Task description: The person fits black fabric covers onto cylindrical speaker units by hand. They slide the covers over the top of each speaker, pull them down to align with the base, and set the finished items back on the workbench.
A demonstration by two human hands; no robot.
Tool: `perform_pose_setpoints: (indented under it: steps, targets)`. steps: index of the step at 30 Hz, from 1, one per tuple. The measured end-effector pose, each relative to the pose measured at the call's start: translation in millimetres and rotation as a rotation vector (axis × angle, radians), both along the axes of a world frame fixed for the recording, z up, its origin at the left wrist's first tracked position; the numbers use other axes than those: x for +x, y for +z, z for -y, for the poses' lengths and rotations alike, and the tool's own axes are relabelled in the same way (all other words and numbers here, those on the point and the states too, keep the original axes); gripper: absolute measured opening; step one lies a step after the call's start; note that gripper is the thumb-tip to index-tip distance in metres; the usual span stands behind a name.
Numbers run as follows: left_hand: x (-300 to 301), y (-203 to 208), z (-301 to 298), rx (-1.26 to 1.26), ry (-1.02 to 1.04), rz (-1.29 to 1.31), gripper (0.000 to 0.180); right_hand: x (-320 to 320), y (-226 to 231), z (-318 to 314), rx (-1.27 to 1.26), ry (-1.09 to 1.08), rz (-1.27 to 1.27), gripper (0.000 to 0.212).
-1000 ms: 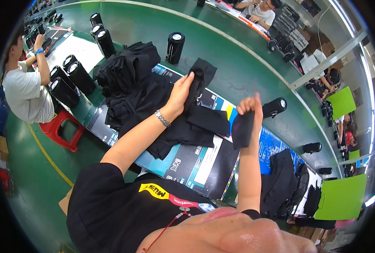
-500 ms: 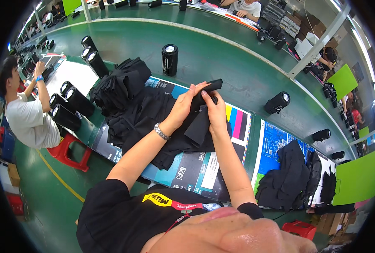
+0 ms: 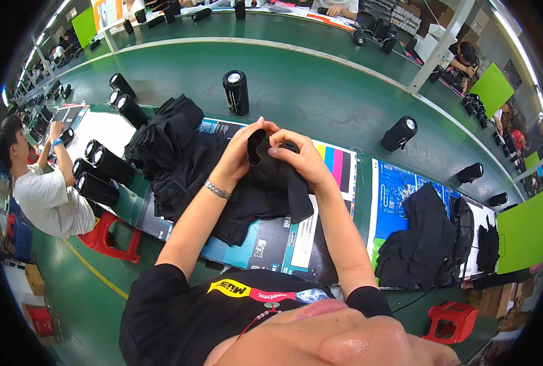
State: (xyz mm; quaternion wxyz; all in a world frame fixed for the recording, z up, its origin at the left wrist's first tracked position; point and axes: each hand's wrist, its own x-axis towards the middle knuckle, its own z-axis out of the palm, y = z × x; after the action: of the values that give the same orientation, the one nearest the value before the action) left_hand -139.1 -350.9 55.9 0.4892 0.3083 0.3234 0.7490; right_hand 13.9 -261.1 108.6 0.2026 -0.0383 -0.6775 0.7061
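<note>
We see a green bench (image 3: 320, 91) carrying flat printed sheets (image 3: 344, 177), blue, white and colour-striped, largely covered by a heap of black cloth (image 3: 180, 158). Black cylinders (image 3: 236, 91) stand about. What the cloth pieces are we cannot tell. Our left hand (image 3: 241, 152) and right hand (image 3: 302, 160), raised together over the sheets, both pinch one black pouch (image 3: 260, 160) between them.

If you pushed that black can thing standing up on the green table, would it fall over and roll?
Probably. The black cylinder stands tall and narrow on the green table, so a push up high may tip it. Another cylinder already lies on its side, so its round body would likely roll.
</note>
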Motion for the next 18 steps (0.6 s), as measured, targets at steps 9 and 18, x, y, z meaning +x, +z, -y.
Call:
perform_pose_setpoints:
  steps: [9, 18]
  targets:
    - [-7.0, 64.9, 51.5, -0.065, -0.269, -0.459, 0.022, 19.1, 45.7, 11.6, 0.316, 0.023, -0.040, 0.012]
    - [-17.8, 57.9, 75.2, -0.034, -0.314, -0.388, 0.026, 8.6, 53.5, 29.3, 0.365, 0.005, -0.065, 0.014]
